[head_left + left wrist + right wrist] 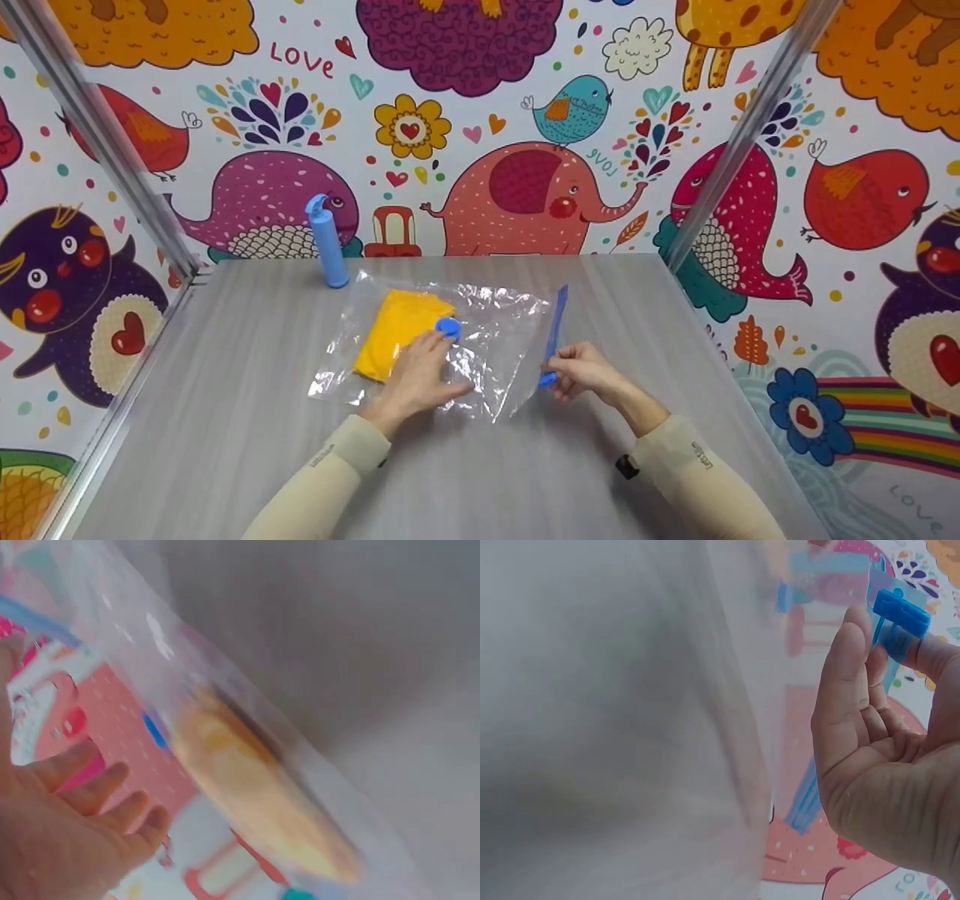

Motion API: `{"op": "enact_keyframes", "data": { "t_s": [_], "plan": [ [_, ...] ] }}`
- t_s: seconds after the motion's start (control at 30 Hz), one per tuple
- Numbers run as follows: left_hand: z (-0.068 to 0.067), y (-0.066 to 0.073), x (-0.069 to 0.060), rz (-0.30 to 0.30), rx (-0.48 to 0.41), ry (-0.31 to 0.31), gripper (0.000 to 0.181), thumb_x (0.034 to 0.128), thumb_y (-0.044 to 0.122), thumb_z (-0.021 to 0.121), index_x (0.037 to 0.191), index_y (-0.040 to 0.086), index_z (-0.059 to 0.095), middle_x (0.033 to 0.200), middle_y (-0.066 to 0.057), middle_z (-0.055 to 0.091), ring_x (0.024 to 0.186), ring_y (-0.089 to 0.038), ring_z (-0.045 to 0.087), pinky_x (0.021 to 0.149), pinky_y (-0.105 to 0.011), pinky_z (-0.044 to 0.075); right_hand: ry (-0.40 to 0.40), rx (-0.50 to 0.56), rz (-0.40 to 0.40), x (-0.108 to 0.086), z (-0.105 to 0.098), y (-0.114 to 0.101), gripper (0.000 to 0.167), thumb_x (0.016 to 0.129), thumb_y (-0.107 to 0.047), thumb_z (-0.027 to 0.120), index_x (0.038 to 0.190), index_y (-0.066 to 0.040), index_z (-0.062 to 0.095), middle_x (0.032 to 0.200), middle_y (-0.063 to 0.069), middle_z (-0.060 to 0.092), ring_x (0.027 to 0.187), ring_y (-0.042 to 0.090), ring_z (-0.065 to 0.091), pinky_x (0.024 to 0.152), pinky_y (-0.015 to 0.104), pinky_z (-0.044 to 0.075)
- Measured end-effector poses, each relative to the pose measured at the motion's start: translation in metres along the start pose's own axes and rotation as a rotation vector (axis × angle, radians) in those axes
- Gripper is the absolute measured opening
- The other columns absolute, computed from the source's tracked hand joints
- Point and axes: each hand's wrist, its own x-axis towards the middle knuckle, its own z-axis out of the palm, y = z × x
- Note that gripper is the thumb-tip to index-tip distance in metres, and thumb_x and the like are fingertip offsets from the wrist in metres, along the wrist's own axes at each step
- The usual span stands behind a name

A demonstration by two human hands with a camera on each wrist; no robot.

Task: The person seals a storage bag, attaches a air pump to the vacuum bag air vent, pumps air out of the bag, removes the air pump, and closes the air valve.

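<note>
A clear plastic bag point(495, 315) lies on the table with a folded yellow cloth-like item point(394, 322) inside and a round blue valve point(448, 327) on it. The left hand point(420, 375) is spread over the bag, fingertips at or near the valve; contact cannot be told. In the left wrist view the left hand point(75, 829) shows relaxed, parted fingers beside the bag. At the bag's right edge, the right hand point(589, 371) pinches a blue slider point(547, 379) on the blue closure strip point(557, 319). Thumb and fingers of the right hand point(877, 780) hold the slider point(901, 613) in the right wrist view.
A light blue cylindrical pump point(328, 247) stands behind the bag's left part, near the back edge of the grey table point(225, 337). Walls with colourful animal prints point(517, 202) and metal corner posts enclose the back and sides.
</note>
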Motion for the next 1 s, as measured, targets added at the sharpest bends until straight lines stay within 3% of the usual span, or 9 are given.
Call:
{"op": "enact_keyframes", "data": {
  "t_s": [0.2, 0.43, 0.6, 0.8, 1.0],
  "plan": [
    [0.018, 0.034, 0.006, 0.130, 0.003, -0.039, 0.095, 0.0909, 0.066, 0.081, 0.159, 0.005, 0.059, 0.166, -0.018, 0.061, 0.159, -0.041, 0.053, 0.135, -0.061, 0.041, -0.016, 0.051, 0.002, 0.003, 0.014, -0.006, 0.020, 0.102, -0.020, 0.074, 0.084, -0.012, 0.072, 0.067, -0.003, 0.073, 0.058, 0.008, 0.072, 0.058, 0.027, 0.065],
    [0.042, 0.059, 0.011, 0.209, -0.167, -0.055, 0.081, 0.0937, 0.049, 0.084, 0.154, -0.001, 0.061, 0.156, -0.021, 0.068, 0.147, -0.043, 0.062, 0.128, -0.062, 0.049, 0.013, 0.095, -0.024, 0.005, 0.026, -0.009, 0.019, 0.102, -0.018, 0.072, 0.085, -0.011, 0.071, 0.067, -0.002, 0.072, 0.059, 0.009, 0.072, 0.059, 0.026, 0.066],
    [0.053, 0.070, 0.013, 0.222, -0.182, 0.021, 0.057, 0.0961, 0.029, 0.082, 0.146, 0.006, 0.068, 0.140, -0.016, 0.079, 0.128, -0.036, 0.075, 0.114, -0.056, 0.061, 0.031, 0.120, -0.043, 0.007, 0.034, -0.009, 0.017, 0.102, -0.018, 0.072, 0.086, -0.011, 0.072, 0.066, -0.004, 0.072, 0.058, 0.008, 0.072, 0.058, 0.026, 0.065],
    [0.057, 0.073, 0.014, 0.262, -0.183, 0.101, 0.036, 0.0984, 0.009, 0.074, 0.135, 0.010, 0.076, 0.122, -0.009, 0.086, 0.110, -0.027, 0.083, 0.100, -0.046, 0.069, 0.040, 0.106, -0.076, 0.008, 0.038, -0.009, 0.023, 0.105, -0.020, 0.073, 0.083, -0.012, 0.070, 0.065, -0.005, 0.070, 0.056, 0.006, 0.070, 0.055, 0.023, 0.062],
    [0.057, 0.074, 0.015, 0.321, -0.124, 0.202, 0.010, 0.1002, 0.004, 0.071, 0.108, 0.007, 0.078, 0.097, -0.009, 0.086, 0.084, -0.024, 0.081, 0.076, -0.042, 0.068, 0.061, 0.064, -0.103, 0.010, 0.039, -0.014, 0.024, 0.106, -0.025, 0.074, 0.087, -0.011, 0.074, 0.064, -0.005, 0.069, 0.054, 0.007, 0.070, 0.055, 0.024, 0.062]
  ]
}}
